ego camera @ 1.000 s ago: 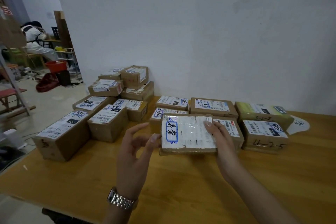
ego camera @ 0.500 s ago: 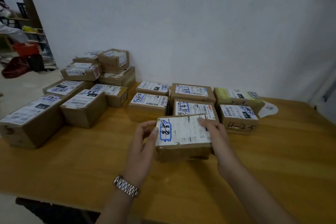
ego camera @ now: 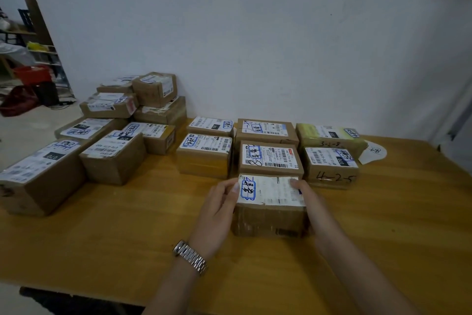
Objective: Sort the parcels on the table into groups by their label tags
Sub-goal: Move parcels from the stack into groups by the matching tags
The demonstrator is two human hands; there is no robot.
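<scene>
A small brown cardboard parcel (ego camera: 270, 203) sits on the wooden surface (ego camera: 115, 225), held between both hands. Its top is nearly covered by a white shipping label under glossy tape, with a blue-outlined tag (ego camera: 247, 190) of handwritten characters at the left end and a barcode strip along the near edge. The front face is bare cardboard, scuffed and taped. The left hand (ego camera: 217, 210), with a metal watch (ego camera: 190, 257) on the wrist, has its fingers (ego camera: 231, 188) pressed against the parcel's left side, thumb on the top corner by the tag. The right hand (ego camera: 315, 208) grips the right side, fingertips lying over the label's far corner.

The parcel stands just in front of another labelled box (ego camera: 270, 158), so close that they may touch; I cannot tell. Behind that is a third box (ego camera: 267, 130), forming a column toward the white wall. To the right is a box marked "4-2-5" (ego camera: 330, 167) with a greenish-wrapped one (ego camera: 330, 135) behind it. To the left are two more boxes (ego camera: 204, 156), one behind the other. Farther left, a larger cluster of boxes (ego camera: 112, 156) is stacked against the wall, with a long box (ego camera: 40, 176) at the surface's left edge.
</scene>
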